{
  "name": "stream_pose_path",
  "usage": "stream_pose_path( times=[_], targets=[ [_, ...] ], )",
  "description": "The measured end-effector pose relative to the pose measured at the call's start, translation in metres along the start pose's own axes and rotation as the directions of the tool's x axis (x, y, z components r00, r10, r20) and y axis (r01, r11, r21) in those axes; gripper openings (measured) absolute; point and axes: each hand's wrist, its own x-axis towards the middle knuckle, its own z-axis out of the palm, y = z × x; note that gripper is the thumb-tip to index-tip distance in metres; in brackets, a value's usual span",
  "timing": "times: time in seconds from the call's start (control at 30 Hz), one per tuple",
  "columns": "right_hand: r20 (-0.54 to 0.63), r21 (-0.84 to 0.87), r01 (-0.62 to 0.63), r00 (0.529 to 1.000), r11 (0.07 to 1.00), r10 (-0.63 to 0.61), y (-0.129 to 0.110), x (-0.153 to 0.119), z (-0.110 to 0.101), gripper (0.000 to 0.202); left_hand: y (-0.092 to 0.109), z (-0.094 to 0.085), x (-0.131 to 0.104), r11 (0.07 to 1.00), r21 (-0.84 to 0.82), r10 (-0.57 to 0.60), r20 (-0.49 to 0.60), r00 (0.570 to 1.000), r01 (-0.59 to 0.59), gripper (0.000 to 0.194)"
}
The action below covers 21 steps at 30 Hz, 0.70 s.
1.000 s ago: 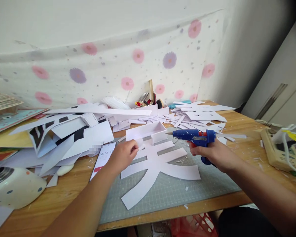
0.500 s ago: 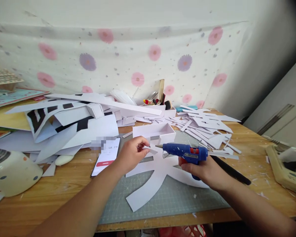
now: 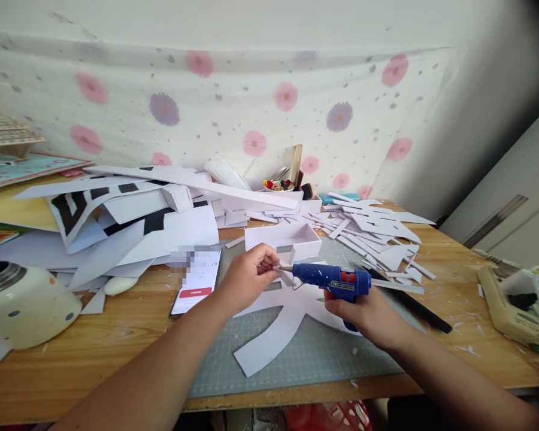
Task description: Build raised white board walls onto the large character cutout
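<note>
A blue hot glue gun [image 3: 330, 279] is gripped in my right hand [image 3: 363, 311], its nozzle pointing left. My left hand [image 3: 251, 272] pinches a small white foam board strip [image 3: 285, 276], partly hidden by the fingers and the nozzle. The nozzle tip is at the strip, close to my left fingertips; whether it touches cannot be made out. Below both hands a large white cut-out shape [image 3: 269, 341] with curved arms lies on the grey-green cutting mat [image 3: 314, 374]. Just behind my left hand stands an open white box [image 3: 308, 240] made of board.
A phone [image 3: 197, 281] lies left of the mat, near a spotted jar [image 3: 31, 308]. White sheets [image 3: 170, 239] are heaped at the back left, white offcuts [image 3: 372, 227] at the back right. A black bar-like object [image 3: 417, 308] lies beside my right wrist.
The glue gun has moved slightly left, bringing its nozzle to my left fingertips and the strip. My left hand has shifted a little right and up. The view has moved slightly.
</note>
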Motion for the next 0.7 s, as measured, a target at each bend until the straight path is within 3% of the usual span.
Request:
stream_pose_path(
  times=[0.2, 0.7],
  targets=[
    [-0.047, 0.012, 0.001, 0.999, 1.0, -0.001, 0.0043, 0.001, -0.0006, 0.014, -0.0004, -0.0006, 0.0005, 1.0, -0.023, -0.021, 0.022, 1.0, 0.021, 0.013],
    [-0.034, 0.014, 0.027, 0.999, 1.0, -0.027, 0.0023, -0.0035, -0.0052, 0.017, 0.0037, -0.0049, 0.0019, 0.993, -0.119, -0.014, 0.015, 1.0, 0.016, 0.014]
  ],
)
